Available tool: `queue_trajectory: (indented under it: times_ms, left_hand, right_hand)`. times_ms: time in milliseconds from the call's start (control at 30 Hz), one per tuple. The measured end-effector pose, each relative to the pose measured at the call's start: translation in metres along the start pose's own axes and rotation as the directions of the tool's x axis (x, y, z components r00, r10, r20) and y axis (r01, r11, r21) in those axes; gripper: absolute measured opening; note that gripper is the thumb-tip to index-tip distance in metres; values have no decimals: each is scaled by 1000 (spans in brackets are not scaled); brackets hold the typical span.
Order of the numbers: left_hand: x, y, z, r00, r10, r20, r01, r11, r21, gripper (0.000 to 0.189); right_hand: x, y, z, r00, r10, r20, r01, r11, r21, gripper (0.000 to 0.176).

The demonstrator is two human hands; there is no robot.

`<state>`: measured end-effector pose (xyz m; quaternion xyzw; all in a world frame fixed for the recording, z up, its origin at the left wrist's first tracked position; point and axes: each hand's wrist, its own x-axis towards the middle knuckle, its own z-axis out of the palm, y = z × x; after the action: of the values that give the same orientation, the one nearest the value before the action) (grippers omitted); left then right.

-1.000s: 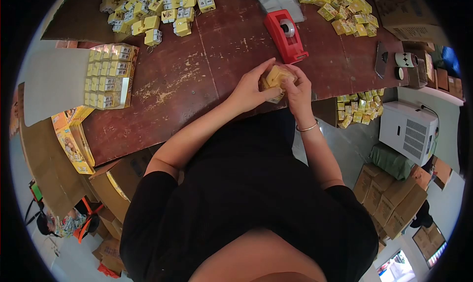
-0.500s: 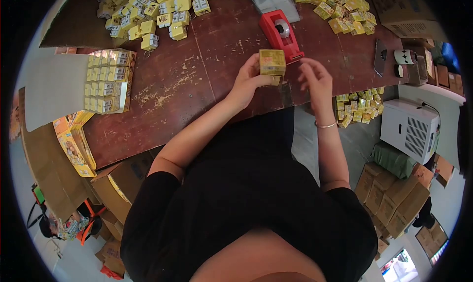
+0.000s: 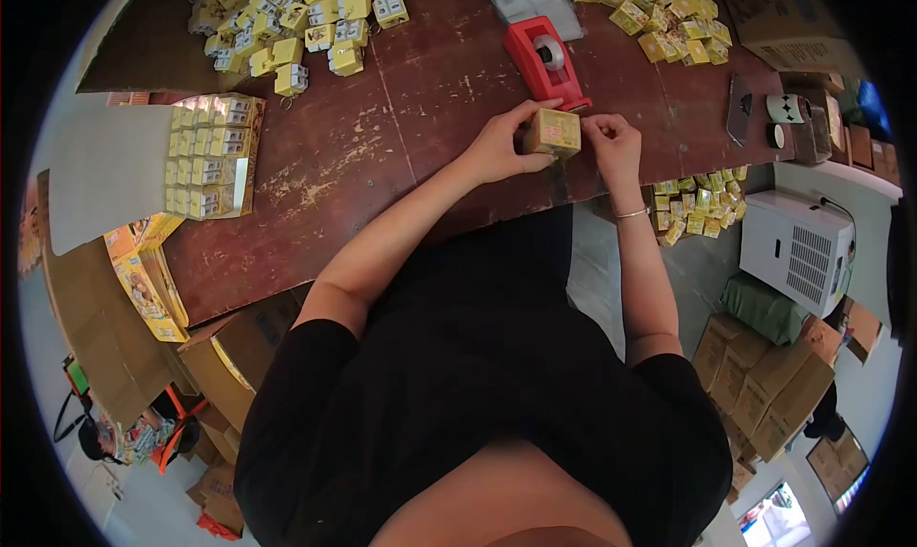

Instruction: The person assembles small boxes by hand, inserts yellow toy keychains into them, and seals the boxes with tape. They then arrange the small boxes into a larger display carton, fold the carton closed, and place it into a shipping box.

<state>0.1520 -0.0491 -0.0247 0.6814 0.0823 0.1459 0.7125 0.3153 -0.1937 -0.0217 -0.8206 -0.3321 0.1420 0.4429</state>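
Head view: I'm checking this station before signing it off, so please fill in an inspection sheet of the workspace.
Surface: dark red tabletop, scuffed, with pale worn patches.
Job's things: small yellow printed box, in the left hand; red tape dispenser with a roll fitted, just beyond the box.
Clutter: heap of yellow-and-white blocks, far side, left; heap of small yellow boxes, far side, right.
Hands: left hand grips the box; right hand beside it, fingers bent, anything held too small to tell.
Cables: nothing seen on the tabletop.
Surroundings: white vented appliance and stacked brown cardboard cartons, both right of the person.
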Motion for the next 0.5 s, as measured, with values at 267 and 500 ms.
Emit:
queue_trajectory:
  times_ms: [267,500]
  left_hand:
    - [-38,19,-19,906,220,-361,-26,881,472,57]
    - [-69,24,-41,835,438,-332,-99,714,693,57]
  right_hand:
    - [-39,-69,6,873,226,433,-469,635,614,7]
    - [-40,-83,62,674,237,700,-718,433,545,18]
